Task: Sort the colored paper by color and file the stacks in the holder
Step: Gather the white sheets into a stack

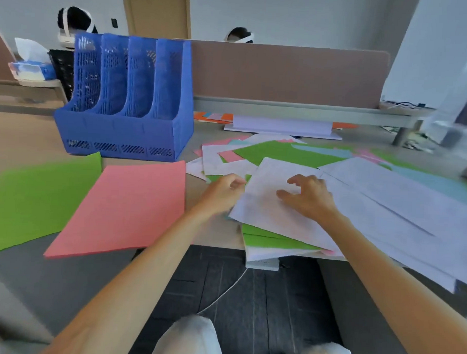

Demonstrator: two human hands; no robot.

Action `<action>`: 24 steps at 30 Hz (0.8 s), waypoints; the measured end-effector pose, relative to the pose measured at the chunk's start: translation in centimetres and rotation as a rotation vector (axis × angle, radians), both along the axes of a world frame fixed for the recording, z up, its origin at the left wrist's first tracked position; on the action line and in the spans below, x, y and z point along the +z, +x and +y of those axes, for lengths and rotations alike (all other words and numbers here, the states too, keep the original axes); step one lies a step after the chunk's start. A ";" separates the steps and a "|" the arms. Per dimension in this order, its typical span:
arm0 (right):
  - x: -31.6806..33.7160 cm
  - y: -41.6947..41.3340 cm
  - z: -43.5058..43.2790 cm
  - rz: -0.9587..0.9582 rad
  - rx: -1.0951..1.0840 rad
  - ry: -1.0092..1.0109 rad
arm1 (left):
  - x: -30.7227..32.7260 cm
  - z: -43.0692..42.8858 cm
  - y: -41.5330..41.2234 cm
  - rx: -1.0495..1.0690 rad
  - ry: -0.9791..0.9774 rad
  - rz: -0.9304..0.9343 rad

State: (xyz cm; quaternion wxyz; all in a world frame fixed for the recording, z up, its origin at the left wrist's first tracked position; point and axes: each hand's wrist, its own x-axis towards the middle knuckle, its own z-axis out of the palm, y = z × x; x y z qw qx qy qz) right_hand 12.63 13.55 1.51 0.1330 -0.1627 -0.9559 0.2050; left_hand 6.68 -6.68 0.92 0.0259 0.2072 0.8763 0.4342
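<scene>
A blue mesh file holder (129,99) with several slots stands at the back left of the desk. In front of it lie a pink stack (125,207) and, further left, a green stack (38,196). A mixed heap of white, green, pink and light blue sheets (294,152) covers the right half. My left hand (222,191) pinches the left edge of a white sheet (266,201) on top of the heap. My right hand (307,195) rests on that same sheet with its fingers curled and apart. Green sheets (267,237) stick out under it.
A brown partition (283,72) closes off the back of the desk, with a white folded board (282,125) and orange papers (216,116) at its foot. A tissue pack (29,67) sits far left. Two people's heads show behind. The desk edge runs near my knees.
</scene>
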 end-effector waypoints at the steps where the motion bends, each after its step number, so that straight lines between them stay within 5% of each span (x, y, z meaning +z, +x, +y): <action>1: 0.0 0.7 0.9 -0.061 -0.013 0.003 | -0.1 0.9 0.2 -0.013 -0.010 -0.024; 5: 0.1 3.0 4.1 -0.256 -0.007 0.007 | 0.0 3.2 0.2 -0.018 -0.074 -0.081; 9: 0.1 3.9 5.1 -0.248 0.015 0.145 | 1.1 4.7 -0.2 0.037 -0.026 -0.162; 13: 0.9 4.7 4.2 -0.207 0.052 0.597 | 1.6 5.6 0.0 0.049 0.100 -0.311; 15: 1.2 5.0 4.1 -0.199 0.108 0.669 | 1.5 5.6 0.0 0.060 0.102 -0.337; 20: 2.7 4.7 4.3 -0.215 0.047 0.442 | 1.8 5.4 0.2 0.090 0.062 -0.351; 24: 3.2 2.0 3.0 -0.076 0.011 -0.092 | 1.9 5.7 0.5 0.045 0.064 -0.329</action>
